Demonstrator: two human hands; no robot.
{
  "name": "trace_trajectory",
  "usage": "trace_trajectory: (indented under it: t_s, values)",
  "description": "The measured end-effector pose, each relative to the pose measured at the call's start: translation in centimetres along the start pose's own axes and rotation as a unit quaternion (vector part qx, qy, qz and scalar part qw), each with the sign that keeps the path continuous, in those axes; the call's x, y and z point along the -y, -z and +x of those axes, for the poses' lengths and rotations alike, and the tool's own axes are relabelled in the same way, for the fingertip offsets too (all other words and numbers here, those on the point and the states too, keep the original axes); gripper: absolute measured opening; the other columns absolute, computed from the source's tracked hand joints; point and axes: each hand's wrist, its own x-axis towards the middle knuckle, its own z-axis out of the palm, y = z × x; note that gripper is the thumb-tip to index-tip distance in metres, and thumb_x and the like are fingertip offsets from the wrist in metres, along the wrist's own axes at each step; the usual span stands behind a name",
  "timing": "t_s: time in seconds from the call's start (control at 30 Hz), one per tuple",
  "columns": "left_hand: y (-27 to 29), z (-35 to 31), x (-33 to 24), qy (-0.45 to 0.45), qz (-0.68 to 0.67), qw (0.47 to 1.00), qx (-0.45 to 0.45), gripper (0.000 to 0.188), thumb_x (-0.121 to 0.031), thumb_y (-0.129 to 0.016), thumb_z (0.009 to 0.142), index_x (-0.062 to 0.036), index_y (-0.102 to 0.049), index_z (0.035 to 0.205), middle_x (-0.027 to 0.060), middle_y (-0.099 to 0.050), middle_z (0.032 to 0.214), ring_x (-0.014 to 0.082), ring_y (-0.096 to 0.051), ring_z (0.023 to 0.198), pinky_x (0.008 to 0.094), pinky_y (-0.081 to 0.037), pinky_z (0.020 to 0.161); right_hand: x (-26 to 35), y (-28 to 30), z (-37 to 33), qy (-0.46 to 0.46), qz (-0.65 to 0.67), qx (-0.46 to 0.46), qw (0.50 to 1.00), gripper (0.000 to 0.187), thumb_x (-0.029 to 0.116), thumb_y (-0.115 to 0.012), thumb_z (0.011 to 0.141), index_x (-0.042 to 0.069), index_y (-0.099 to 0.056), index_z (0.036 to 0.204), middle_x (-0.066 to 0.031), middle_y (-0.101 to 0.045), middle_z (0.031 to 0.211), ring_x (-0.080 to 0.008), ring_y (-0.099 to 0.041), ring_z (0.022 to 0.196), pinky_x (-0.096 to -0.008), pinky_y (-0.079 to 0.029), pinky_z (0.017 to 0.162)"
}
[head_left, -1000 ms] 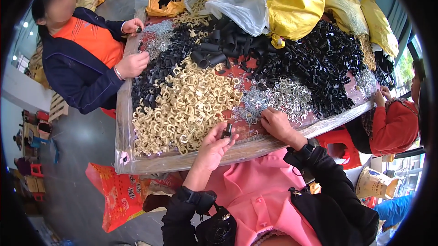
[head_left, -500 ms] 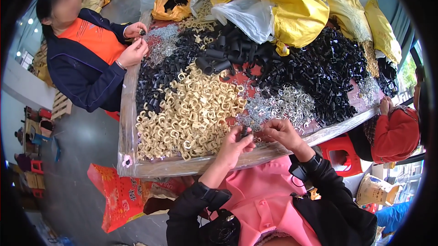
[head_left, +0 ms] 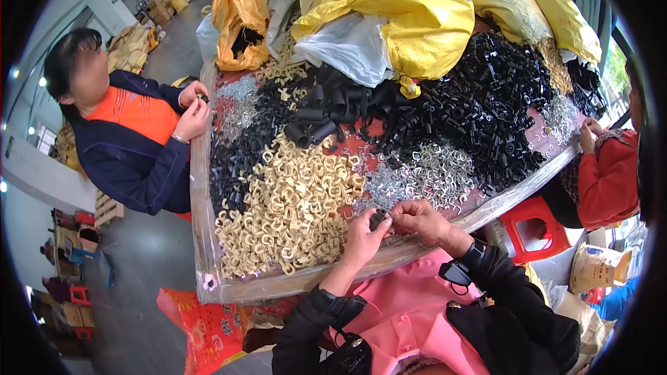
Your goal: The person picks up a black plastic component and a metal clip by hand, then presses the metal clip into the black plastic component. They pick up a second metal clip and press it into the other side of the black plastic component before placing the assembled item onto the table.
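Observation:
A small black plastic part [head_left: 377, 218] is pinched between the thumb and fingers of my left hand [head_left: 361, 239], above the near edge of the table. My right hand [head_left: 422, 222] is closed in a pinch right beside that part, its fingertips at or touching its right side. Whatever those fingertips hold is too small to make out. Just beyond my hands lie a pile of small grey metal pieces [head_left: 388, 184] and a heap of shiny U-shaped metal clips [head_left: 441, 170]. Left of my left hand spreads a large heap of beige ring-like plastic parts [head_left: 292, 201].
Heaps of black plastic parts [head_left: 486, 111] cover the far right. Yellow sacks [head_left: 431, 34] and an orange sack [head_left: 236, 13] stand along the back. A co-worker [head_left: 132, 125] handles a small part at the left; another [head_left: 608, 173] sits at the right, near a red stool [head_left: 531, 229].
My right hand has come in from the metal pieces to meet the black part in my left hand. The whole view has tilted and shifted a little.

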Motion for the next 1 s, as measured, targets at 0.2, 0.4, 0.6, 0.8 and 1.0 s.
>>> trace_trajectory:
  t_s: [0.2,0.4,0.6,0.8,1.0]
  values:
    - [0.2,0.2,-0.7,0.008,-0.005,1.0,0.021,0.011,-0.009,-0.057,0.079,-0.0007,-0.054,0.084,0.0016,-0.057,0.067,0.0071,-0.056,0.059,0.0183,-0.046,0.053,0.0,0.2,0.2,0.015,-0.054,0.017,0.998,0.019,0.019,-0.051,0.084,0.002,-0.054,0.076,0.0033,-0.048,0.06,-0.0032,-0.039,0.051,-0.0169,-0.031,0.045]
    - [0.2,0.3,-0.4,-0.028,0.025,0.999,0.024,0.01,-0.008,-0.057,0.078,-0.0007,-0.054,0.084,0.0019,-0.057,0.068,0.0078,-0.057,0.059,0.0186,-0.046,0.053,-0.1,0.1,0.1,0.007,0.03,0.039,0.999,0.022,0.022,-0.048,0.085,0.003,-0.054,0.076,0.0038,-0.044,0.058,-0.0034,-0.033,0.048,-0.0184,-0.025,0.042]
    - [0.2,0.3,-0.7,-0.017,0.017,0.999,0.032,0.011,-0.007,-0.058,0.077,-0.0001,-0.054,0.084,0.0026,-0.058,0.068,0.0086,-0.058,0.06,0.0194,-0.046,0.053,-1.0,-0.2,0.1,-0.031,0.16,0.007,0.987,0.02,0.02,-0.048,0.086,0.003,-0.054,0.077,0.0029,-0.045,0.058,-0.0036,-0.031,0.046,-0.0186,-0.023,0.041]
    - [0.3,0.5,-0.8,0.012,0.02,0.999,0.034,0.011,-0.006,-0.058,0.076,0.0012,-0.054,0.083,0.0033,-0.058,0.068,0.009,-0.058,0.06,0.0195,-0.047,0.053,-1.3,-0.1,0.3,0.036,0.037,-0.011,0.999,0.018,0.018,-0.049,0.085,0.002,-0.052,0.077,0.003,-0.043,0.057,-0.0062,-0.037,0.048,-0.0215,-0.029,0.042]
    - [0.5,0.6,-0.5,0.028,0.017,0.999,0.04,0.011,-0.006,-0.058,0.076,0.0022,-0.054,0.082,0.0035,-0.058,0.067,0.009,-0.058,0.059,0.0194,-0.047,0.053,0.6,-0.7,-0.4,0.231,-0.347,-0.058,0.907,0.009,0.01,-0.053,0.08,0.002,-0.05,0.078,-0.0044,-0.047,0.057,-0.0156,-0.049,0.052,-0.0271,-0.039,0.049]
